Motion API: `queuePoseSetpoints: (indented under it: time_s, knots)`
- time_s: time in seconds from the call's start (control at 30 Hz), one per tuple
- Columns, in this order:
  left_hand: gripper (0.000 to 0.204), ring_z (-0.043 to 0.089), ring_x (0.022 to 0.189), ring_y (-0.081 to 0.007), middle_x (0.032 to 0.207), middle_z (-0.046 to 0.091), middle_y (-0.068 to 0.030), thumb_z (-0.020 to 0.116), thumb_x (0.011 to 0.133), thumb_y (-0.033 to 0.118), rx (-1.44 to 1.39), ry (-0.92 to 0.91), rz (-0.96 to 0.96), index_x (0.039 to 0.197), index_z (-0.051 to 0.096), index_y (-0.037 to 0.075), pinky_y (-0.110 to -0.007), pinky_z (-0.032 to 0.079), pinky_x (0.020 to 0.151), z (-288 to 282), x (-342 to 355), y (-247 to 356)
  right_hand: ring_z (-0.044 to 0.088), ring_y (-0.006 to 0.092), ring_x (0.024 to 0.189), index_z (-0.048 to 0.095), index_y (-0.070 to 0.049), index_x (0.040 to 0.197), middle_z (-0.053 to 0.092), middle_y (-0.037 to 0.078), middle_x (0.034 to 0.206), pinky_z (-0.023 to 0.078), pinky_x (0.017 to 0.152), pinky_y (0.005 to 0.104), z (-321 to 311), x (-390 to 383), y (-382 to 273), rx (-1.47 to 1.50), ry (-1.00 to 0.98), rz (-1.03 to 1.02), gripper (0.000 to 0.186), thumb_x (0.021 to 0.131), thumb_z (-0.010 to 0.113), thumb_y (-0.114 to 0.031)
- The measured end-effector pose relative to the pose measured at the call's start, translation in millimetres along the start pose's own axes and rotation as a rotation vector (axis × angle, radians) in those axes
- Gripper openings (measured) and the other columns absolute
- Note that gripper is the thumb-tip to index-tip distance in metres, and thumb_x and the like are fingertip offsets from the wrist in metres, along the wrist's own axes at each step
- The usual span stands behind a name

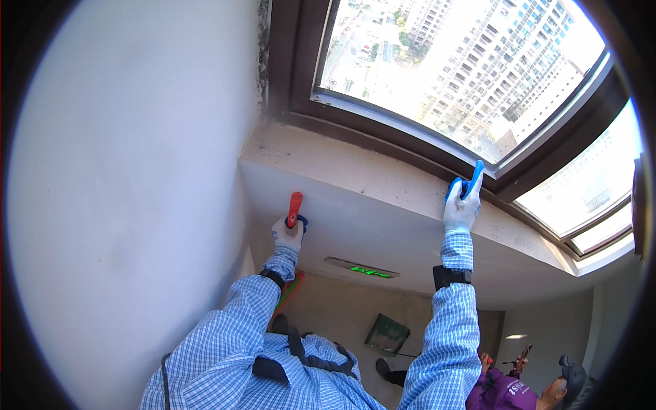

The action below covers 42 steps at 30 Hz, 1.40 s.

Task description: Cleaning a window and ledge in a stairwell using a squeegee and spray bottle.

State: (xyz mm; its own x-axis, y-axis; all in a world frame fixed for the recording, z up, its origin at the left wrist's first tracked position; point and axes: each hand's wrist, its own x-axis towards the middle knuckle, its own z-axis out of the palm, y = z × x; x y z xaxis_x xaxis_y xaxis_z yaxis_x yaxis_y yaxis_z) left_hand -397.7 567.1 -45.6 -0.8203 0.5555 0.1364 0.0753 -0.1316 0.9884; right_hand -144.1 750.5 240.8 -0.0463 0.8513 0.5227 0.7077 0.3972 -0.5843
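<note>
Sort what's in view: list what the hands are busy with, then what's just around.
In use:
- red tool, held in the gloved left hand
- brown window frame, at the gloved right hand's raised finger; contact unclear

Just around:
- green-lit sign
- dark green panel
- red-and-green strip, partly hidden by the left forearm

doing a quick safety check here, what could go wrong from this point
The red tool sticks out beyond the fingers of the gloved left hand, so it might drop if the grip loosens.

The gloved right hand has a finger stretched up by the brown window frame; it could perhaps get pinched if the window moved.

Specks on the sill might be knocked down if a sleeve brushes them.
</note>
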Motion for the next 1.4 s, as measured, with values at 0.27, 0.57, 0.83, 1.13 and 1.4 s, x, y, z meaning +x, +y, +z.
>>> queuePoseSetpoints:
  time_s: [0.27, 0.57, 0.83, 1.13, 1.4]
  knots:
    - [0.004, 0.060, 0.065, -0.0124, 0.072, 0.064, -0.0037, 0.065, 0.085, -0.001, 0.026, 0.003, -0.034, 0.088, 0.067, 0.000, -0.029, 0.050, 0.063, -3.0, -1.0, 2.0, 0.067, 0.0272, 0.082, 0.020, -0.016, 0.158, 0.064, 0.017, 0.127, 0.054, 0.083, 0.0392, 5.8, 1.9, -4.1, -0.116, 0.025, -0.080, 0.065, 0.100, 0.049, -0.016]
    - [0.004, 0.060, 0.066, -0.0123, 0.074, 0.064, -0.0029, 0.065, 0.086, -0.001, 0.047, -0.006, 0.022, 0.089, 0.067, 0.000, -0.028, 0.049, 0.063, -5.1, 2.0, -2.8, 0.067, 0.0339, 0.108, 0.024, -0.014, 0.157, 0.057, 0.022, 0.136, 0.053, 0.092, 0.0413, 5.6, 3.3, -2.9, -0.058, 0.049, -0.117, 0.058, 0.102, 0.043, -0.015]
    - [0.004, 0.061, 0.064, -0.0137, 0.070, 0.064, -0.0029, 0.065, 0.084, 0.001, -0.019, 0.014, -0.024, 0.083, 0.069, 0.001, -0.030, 0.050, 0.063, 1.7, 0.8, -2.4, 0.061, 0.0354, 0.120, 0.027, -0.012, 0.156, 0.051, 0.020, 0.145, 0.047, 0.100, 0.0387, 4.1, 3.5, 6.1, -0.017, 0.043, -0.147, 0.057, 0.102, 0.046, -0.015]
    - [0.005, 0.062, 0.064, -0.0148, 0.071, 0.065, -0.0042, 0.064, 0.084, -0.001, 0.010, 0.020, -0.003, 0.084, 0.069, 0.001, -0.031, 0.050, 0.063, 1.6, 0.7, 2.6, 0.068, 0.0273, 0.084, 0.026, -0.014, 0.157, 0.065, 0.019, 0.125, 0.052, 0.084, 0.0370, 5.2, 4.4, 3.7, -0.101, 0.177, -0.268, 0.059, 0.101, 0.046, -0.014]
    - [0.004, 0.061, 0.065, -0.0142, 0.071, 0.064, -0.0037, 0.065, 0.085, -0.001, 0.027, 0.013, -0.032, 0.085, 0.068, 0.001, -0.030, 0.050, 0.063, 1.2, 1.9, 1.0, 0.056, 0.0312, 0.128, 0.026, -0.010, 0.156, 0.045, 0.018, 0.151, 0.045, 0.103, 0.0359, 8.2, 6.3, 14.7, -0.020, 0.115, -0.250, 0.065, 0.096, 0.049, -0.007]
